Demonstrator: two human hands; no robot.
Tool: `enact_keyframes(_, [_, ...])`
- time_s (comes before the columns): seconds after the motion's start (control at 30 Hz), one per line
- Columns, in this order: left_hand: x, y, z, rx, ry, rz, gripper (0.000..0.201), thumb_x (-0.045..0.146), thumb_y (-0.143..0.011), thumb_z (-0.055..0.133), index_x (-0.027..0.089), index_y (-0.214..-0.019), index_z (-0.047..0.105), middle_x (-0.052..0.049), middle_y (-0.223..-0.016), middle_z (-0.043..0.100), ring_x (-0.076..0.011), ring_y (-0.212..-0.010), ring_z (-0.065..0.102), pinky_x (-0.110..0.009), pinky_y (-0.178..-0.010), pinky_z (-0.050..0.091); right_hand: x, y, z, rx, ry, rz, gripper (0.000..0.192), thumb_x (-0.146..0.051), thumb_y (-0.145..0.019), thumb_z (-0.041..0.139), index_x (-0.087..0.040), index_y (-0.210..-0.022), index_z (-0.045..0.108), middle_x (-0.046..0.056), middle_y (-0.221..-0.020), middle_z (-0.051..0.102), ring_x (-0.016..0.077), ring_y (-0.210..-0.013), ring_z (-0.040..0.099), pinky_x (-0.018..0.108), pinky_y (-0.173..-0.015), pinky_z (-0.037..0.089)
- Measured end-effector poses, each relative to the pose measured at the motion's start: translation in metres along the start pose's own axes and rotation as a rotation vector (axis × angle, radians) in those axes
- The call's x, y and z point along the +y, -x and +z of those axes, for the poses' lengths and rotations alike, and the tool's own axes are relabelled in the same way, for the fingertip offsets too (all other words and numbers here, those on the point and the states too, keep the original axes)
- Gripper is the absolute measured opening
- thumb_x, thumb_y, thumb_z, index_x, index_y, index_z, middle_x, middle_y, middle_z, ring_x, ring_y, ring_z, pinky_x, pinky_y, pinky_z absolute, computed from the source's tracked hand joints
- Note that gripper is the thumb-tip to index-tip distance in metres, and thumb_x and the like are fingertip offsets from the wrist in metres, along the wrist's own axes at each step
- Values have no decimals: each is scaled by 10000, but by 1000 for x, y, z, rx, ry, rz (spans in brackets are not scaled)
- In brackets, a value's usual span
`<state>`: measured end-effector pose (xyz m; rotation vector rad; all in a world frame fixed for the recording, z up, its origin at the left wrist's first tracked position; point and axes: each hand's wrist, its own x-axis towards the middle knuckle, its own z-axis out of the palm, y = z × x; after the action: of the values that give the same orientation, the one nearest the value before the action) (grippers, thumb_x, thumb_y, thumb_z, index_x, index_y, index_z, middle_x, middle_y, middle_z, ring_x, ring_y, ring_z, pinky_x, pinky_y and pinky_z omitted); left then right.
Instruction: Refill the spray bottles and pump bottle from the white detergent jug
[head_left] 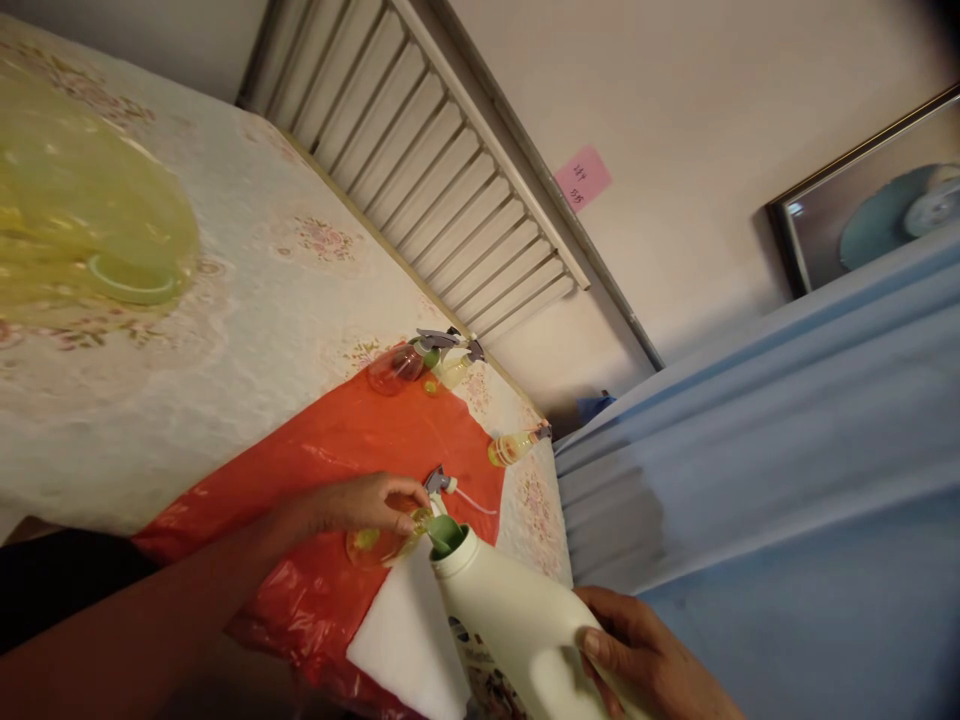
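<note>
Tabletop point(247, 300) under an embroidered floral cloth fills the left half of the view, tilted. A translucent yellow plastic cover point(82, 210) sits at nine to ten o'clock. A red plastic sheet point(330, 440) lies across the lower centre, with a white cloth point(405, 630) on it at six o'clock.

White plastic jug point(510, 630), the largest item in hand, is at five to six o'clock, tipped so that its green pour spout point(448, 533) sits just against the mouth of a small clear spray bottle point(382, 545). Judged stiff-walled, smooth and possibly slick; weight depends on fill, which cannot be seen. Best held low on the body or at the handle side. The right hand point(645, 650) is there, fingers wrapped around the lower body.

The small spray bottle lies near centre-bottom on the red sheet, holding some yellow-orange liquid. Judged light, thin-walled, easily tipped or squeezed. The left hand point(371, 500) grips it at the neck, fingers closed around the top. A grey trigger head point(439, 482) with a white dip tube lies just beside it at one o'clock, off the bottle.

Two further spray bottles point(420, 362) stand at twelve o'clock on the sheet's far edge; another point(517, 446) lies on its side at two o'clock.
</note>
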<state>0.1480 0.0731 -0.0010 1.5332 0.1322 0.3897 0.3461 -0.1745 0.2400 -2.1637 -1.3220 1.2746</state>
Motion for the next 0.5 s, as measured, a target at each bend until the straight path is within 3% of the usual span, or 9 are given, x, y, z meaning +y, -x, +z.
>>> enact_keyframes(0.5, [3, 0, 1, 13, -2, -15, 344, 306, -730, 687, 238, -1068, 692, 11, -1091, 751, -236, -1061, 658, -296, -917, 490, -1, 1, 0, -8, 4, -6, 505, -638, -843, 630, -136, -890, 644, -31, -643, 520, 68, -477, 426, 201, -476, 316])
